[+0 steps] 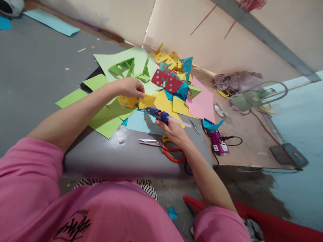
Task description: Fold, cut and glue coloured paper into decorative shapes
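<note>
My left hand (133,87) pinches a folded yellow paper piece (146,101) with small coloured squares on it, above the heap of sheets. Closed around a blue hot glue gun (157,114) is my right hand (174,131); a clear glue stick (180,121) juts from its back end. The gun's nozzle points left, close to the lower edge of the yellow piece; whether they touch, I cannot tell. Below the gun, scissors (161,144) with orange handles lie on the grey table. Light blue paper (140,122) rests under the gun's tip.
Green sheets (106,122) lie left of the hands. Folded green shapes (123,67) rest on pale green paper. Behind are red dotted pieces (166,80) and yellow ones (168,60). At right are pink paper (202,101), tweezers (194,126), a purple power strip (219,143) and a green lamp (248,99).
</note>
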{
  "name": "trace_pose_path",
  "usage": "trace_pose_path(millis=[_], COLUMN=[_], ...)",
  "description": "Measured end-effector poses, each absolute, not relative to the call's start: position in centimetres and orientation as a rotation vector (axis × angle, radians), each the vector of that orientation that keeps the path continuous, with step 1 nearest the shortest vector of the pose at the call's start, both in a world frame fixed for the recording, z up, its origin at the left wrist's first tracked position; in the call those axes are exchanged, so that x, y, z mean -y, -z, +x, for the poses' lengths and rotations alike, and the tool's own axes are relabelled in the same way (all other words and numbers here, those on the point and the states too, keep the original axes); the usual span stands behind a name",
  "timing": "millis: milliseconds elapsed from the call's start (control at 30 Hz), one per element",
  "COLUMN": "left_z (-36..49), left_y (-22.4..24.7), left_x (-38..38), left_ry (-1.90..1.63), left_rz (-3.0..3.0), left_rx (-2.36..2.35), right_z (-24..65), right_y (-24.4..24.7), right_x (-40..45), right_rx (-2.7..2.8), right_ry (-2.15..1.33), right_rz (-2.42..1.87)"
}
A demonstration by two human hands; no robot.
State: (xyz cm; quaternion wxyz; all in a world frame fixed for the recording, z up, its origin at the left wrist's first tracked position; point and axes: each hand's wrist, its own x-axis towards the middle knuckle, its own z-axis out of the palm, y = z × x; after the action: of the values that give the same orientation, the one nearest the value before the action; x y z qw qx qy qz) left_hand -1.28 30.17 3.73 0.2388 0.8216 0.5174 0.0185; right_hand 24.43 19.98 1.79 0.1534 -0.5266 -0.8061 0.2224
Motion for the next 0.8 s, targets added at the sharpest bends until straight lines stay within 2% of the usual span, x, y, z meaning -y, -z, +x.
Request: trace_pose_path(millis=[800], left_z=[-1.3], left_y=[-3.8], left_x=[-30.1], left_ry=[-0.043], left_rz=[2.245], left_rx=[-1.416], right_z=[25.5], right_y=[-2.4], right_x=[-19.6], right_rx=[2.275], right_ry=[-0.656], right_rz=[-1.507])
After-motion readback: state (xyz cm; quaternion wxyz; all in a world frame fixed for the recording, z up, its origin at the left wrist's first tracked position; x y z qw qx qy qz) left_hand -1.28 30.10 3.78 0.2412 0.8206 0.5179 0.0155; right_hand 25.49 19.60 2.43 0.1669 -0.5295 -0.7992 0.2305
